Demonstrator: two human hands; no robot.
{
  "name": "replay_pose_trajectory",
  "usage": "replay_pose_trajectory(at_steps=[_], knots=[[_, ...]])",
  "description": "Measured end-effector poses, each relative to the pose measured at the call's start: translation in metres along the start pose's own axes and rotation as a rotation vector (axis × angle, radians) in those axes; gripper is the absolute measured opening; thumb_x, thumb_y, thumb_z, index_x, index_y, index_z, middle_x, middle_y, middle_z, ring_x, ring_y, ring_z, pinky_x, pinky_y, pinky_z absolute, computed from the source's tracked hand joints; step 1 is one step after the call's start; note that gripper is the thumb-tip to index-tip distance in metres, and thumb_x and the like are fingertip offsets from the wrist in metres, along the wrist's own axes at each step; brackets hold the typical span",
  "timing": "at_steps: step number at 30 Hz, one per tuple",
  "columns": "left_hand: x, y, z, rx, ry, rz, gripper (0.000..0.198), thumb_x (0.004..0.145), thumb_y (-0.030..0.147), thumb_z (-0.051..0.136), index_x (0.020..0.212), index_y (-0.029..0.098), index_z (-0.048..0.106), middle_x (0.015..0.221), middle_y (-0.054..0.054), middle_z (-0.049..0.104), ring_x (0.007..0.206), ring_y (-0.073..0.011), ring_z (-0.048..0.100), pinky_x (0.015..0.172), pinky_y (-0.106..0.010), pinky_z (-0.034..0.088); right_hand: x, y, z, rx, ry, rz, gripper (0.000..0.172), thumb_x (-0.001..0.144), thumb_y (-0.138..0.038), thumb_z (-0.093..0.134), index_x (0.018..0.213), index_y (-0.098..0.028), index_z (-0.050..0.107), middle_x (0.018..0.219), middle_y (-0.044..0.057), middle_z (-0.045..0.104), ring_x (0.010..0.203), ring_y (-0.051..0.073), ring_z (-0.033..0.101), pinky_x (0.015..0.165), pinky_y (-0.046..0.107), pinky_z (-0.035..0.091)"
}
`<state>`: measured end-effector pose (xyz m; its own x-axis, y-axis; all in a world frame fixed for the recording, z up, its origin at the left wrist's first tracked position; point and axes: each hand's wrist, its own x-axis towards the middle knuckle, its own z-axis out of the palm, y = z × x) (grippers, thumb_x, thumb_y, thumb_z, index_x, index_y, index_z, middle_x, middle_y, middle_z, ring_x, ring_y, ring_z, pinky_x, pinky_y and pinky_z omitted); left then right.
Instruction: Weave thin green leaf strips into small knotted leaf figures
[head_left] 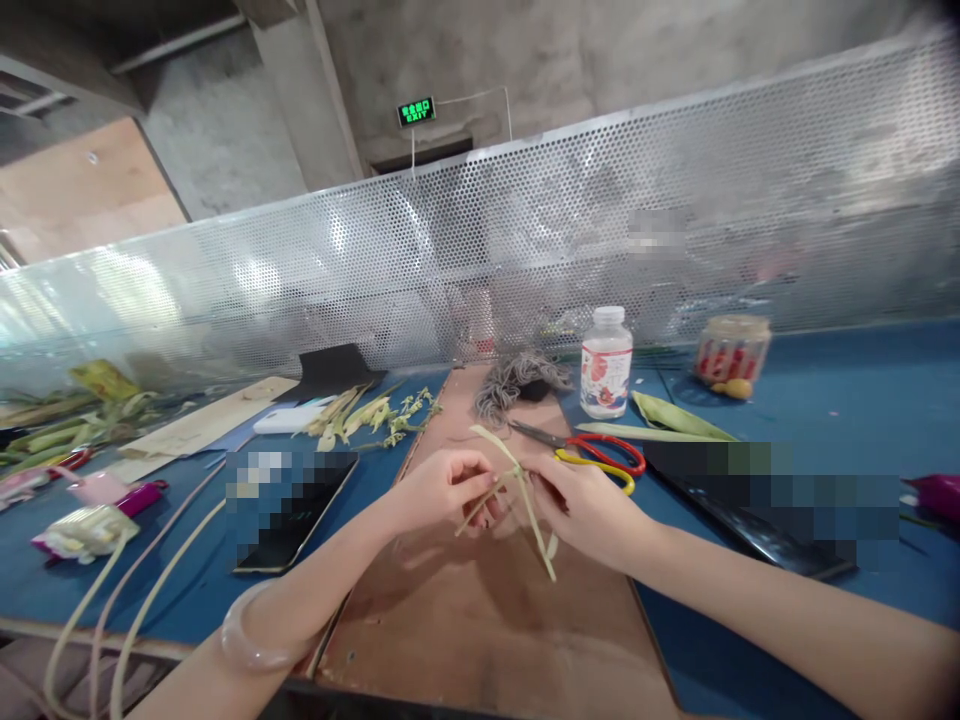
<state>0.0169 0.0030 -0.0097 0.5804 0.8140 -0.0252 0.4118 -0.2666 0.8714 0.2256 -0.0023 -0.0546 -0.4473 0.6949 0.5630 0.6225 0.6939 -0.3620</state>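
Pale green strips of leaf (534, 515) cross one another between my two hands, above a brown board (495, 610). My left hand (461, 490) pinches one end of the crossed strips with thumb and fingertips. On the other side, my right hand (577, 495) is closed on the strips close to where they cross; its fingertips are partly hidden behind the hand. One strip end sticks up toward the back, and another hangs down toward me. Just beyond my right hand lie scissors (604, 455) with red and yellow handles.
Grey yarn (517, 385) lies at the board's far end, beside a white bottle (606, 365) and a jar (733, 350). A phone (300, 520) is on the left, a dark flat object (750, 510) on the right. Cut leaves (367, 415) lie before the perforated metal screen (450, 250).
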Motion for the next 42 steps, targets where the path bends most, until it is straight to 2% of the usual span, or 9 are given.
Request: replay_pose_trajectory(at_steps=[8, 12, 16, 20, 25, 30, 35, 39, 42], knots=[[-0.002, 0.010, 0.000, -0.182, -0.139, -0.009, 0.021, 0.081, 0.028, 0.060, 0.095, 0.012, 0.063, 0.078, -0.007, 0.067, 0.068, -0.0131, 0.061, 0.065, -0.028, 0.049, -0.001, -0.002, 0.000, -0.019, -0.021, -0.020, 0.022, 0.082, -0.012, 0.039, 0.092, -0.015, 0.058, 0.070, 0.006, 0.062, 0.062, 0.017, 0.057, 0.058, 0.026, 0.038], [-0.001, 0.005, 0.001, -0.336, -0.089, -0.040, 0.014, 0.078, 0.024, 0.062, 0.087, 0.013, 0.060, 0.077, -0.007, 0.067, 0.067, -0.0136, 0.062, 0.063, -0.027, 0.050, 0.000, -0.004, -0.001, 0.091, -0.040, 0.005, 0.018, 0.081, -0.012, 0.039, 0.085, -0.016, 0.057, 0.066, 0.004, 0.058, 0.059, 0.014, 0.052, 0.057, 0.025, 0.037], [-0.001, 0.000, -0.001, -0.476, -0.140, -0.134, 0.014, 0.082, 0.025, 0.057, 0.088, 0.013, 0.058, 0.081, -0.010, 0.069, 0.068, -0.0146, 0.065, 0.063, -0.026, 0.050, 0.004, -0.005, 0.002, 0.591, -0.205, 0.228, 0.010, 0.078, -0.019, 0.042, 0.074, -0.017, 0.051, 0.056, -0.002, 0.048, 0.046, 0.010, 0.043, 0.047, 0.022, 0.034], [-0.001, -0.001, -0.001, -0.509, -0.198, -0.168, 0.031, 0.089, 0.037, 0.044, 0.085, 0.011, 0.060, 0.075, -0.013, 0.069, 0.063, -0.0154, 0.065, 0.060, -0.027, 0.052, 0.007, -0.004, 0.006, 1.119, -0.434, 0.470, 0.011, 0.073, -0.027, 0.051, 0.077, -0.017, 0.051, 0.052, -0.004, 0.048, 0.039, 0.007, 0.042, 0.039, 0.019, 0.033], [0.000, -0.001, 0.000, -0.462, -0.159, -0.192, 0.026, 0.087, 0.038, 0.050, 0.088, 0.012, 0.056, 0.071, -0.010, 0.068, 0.058, -0.0148, 0.065, 0.053, -0.024, 0.051, 0.006, -0.002, 0.006, 1.230, -0.423, 0.555, 0.019, 0.071, -0.031, 0.059, 0.078, -0.014, 0.058, 0.060, -0.002, 0.054, 0.044, 0.007, 0.047, 0.039, 0.017, 0.036], [0.001, 0.000, 0.003, -0.376, -0.136, -0.189, 0.028, 0.086, 0.041, 0.050, 0.093, 0.014, 0.053, 0.065, -0.004, 0.064, 0.044, -0.0131, 0.061, 0.035, -0.018, 0.041, 0.007, 0.005, 0.006, 1.401, -0.456, 0.535, 0.014, 0.071, -0.025, 0.062, 0.076, -0.012, 0.058, 0.063, 0.000, 0.055, 0.049, 0.006, 0.049, 0.044, 0.017, 0.038], [-0.001, 0.007, 0.004, -0.378, -0.168, -0.164, 0.030, 0.087, 0.038, 0.048, 0.103, 0.013, 0.055, 0.064, -0.004, 0.062, 0.039, -0.0108, 0.058, 0.030, -0.015, 0.035, 0.009, 0.013, 0.005, 1.610, -0.519, 0.531, 0.009, 0.073, -0.017, 0.053, 0.078, -0.012, 0.058, 0.065, 0.001, 0.054, 0.052, 0.008, 0.051, 0.048, 0.019, 0.041], [-0.001, 0.007, 0.004, -0.371, -0.134, -0.152, 0.035, 0.088, 0.039, 0.045, 0.107, 0.012, 0.056, 0.065, -0.005, 0.062, 0.038, -0.0099, 0.056, 0.030, -0.016, 0.035, 0.009, 0.012, 0.004, 1.629, -0.536, 0.541, 0.007, 0.073, -0.016, 0.051, 0.076, -0.013, 0.056, 0.062, 0.001, 0.053, 0.052, 0.008, 0.050, 0.049, 0.020, 0.041], [0.000, 0.005, 0.004, -0.379, -0.097, -0.163, 0.036, 0.087, 0.043, 0.047, 0.105, 0.012, 0.056, 0.064, -0.004, 0.062, 0.038, -0.0099, 0.056, 0.031, -0.017, 0.036, 0.009, 0.009, 0.005, 1.550, -0.450, 0.539, 0.008, 0.073, -0.019, 0.055, 0.078, -0.013, 0.057, 0.063, 0.000, 0.053, 0.053, 0.008, 0.050, 0.049, 0.020, 0.041]])
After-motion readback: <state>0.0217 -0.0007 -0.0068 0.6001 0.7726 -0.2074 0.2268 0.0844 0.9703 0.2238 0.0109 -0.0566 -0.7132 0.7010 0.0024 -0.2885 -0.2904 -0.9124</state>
